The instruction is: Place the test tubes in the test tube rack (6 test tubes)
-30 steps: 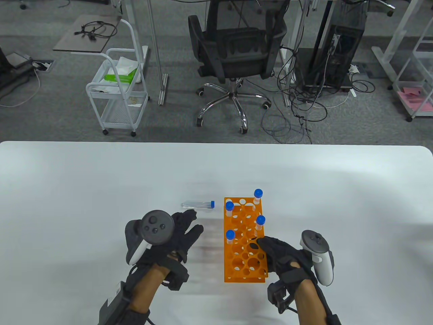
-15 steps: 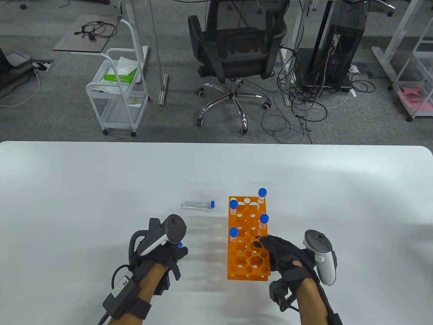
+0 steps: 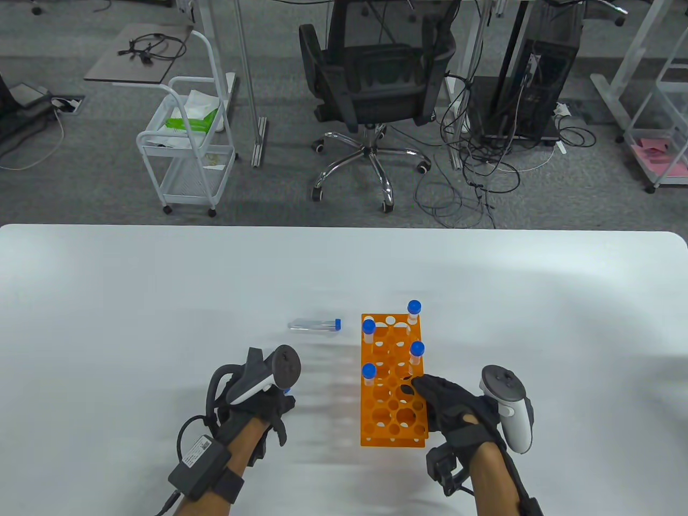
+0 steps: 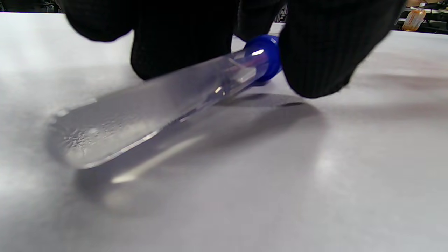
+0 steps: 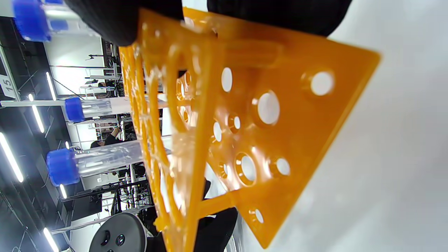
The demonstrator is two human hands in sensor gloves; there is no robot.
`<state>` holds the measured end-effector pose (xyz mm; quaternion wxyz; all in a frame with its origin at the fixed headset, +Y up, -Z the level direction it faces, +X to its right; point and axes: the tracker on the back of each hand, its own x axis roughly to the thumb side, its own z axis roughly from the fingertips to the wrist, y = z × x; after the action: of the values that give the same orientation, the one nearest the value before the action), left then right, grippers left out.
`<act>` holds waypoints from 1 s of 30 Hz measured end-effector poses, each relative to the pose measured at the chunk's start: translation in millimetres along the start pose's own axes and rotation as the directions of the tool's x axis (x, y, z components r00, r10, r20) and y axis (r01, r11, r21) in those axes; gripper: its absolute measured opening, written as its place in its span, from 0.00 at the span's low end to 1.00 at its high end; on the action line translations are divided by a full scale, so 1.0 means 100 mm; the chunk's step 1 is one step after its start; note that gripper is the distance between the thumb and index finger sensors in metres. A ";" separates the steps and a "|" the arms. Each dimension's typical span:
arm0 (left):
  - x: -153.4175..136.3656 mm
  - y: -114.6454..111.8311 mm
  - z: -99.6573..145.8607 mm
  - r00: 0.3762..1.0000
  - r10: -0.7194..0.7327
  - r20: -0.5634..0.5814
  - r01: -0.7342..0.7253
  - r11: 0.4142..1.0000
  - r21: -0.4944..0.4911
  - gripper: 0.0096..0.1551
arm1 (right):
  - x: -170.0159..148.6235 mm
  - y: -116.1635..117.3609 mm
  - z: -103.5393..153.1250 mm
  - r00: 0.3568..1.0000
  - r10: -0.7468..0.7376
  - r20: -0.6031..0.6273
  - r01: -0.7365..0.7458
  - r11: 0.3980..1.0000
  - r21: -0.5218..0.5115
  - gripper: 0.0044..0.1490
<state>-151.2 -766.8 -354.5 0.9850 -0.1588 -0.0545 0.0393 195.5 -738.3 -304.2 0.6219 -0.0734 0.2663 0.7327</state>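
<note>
Rack [image 3: 392, 398] nudged left under right grip [image 3: 449, 406], left grip [image 3: 258, 403] pinching tube [image 4: 157, 105] on white table [image 3: 107, 322]

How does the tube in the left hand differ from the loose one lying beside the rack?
The held tube is tilted, cap end raised in the left hand; the loose tube lies flat, untouched. The held tube sits nearer the person; the loose tube lies farther out. Both are clear with blue caps.

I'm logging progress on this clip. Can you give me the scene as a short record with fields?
rack: orange plastic test tube rack on white table
tubes in rack: four, blue-capped, upright
loose tube: clear blue-capped tube lying left of rack
left hand: grips another blue-capped tube, tip near table
right hand: holds rack's near right edge
</note>
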 end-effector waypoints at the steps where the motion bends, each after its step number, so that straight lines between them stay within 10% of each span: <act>1: 0.00 0.00 0.00 1.000 -0.002 0.000 0.002 1.000 0.006 0.43 | 0.00 0.00 0.00 1.000 0.000 -0.001 0.000 1.000 0.001 0.28; 19: 0.05 0.02 -0.02 0.999 0.011 0.042 -0.012 1.000 0.028 0.33 | -0.02 0.00 0.01 1.000 -0.003 -0.008 0.003 1.000 -0.009 0.28; 30: 0.18 0.42 0.22 0.987 0.067 0.144 -0.092 0.981 0.172 0.28 | -0.02 0.00 0.00 1.000 0.004 -0.015 -0.004 1.000 -0.014 0.28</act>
<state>-138.7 -718.6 -345.0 0.9868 -0.0689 -0.1119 0.0942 195.8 -740.2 -302.9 0.6180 -0.0825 0.2659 0.7352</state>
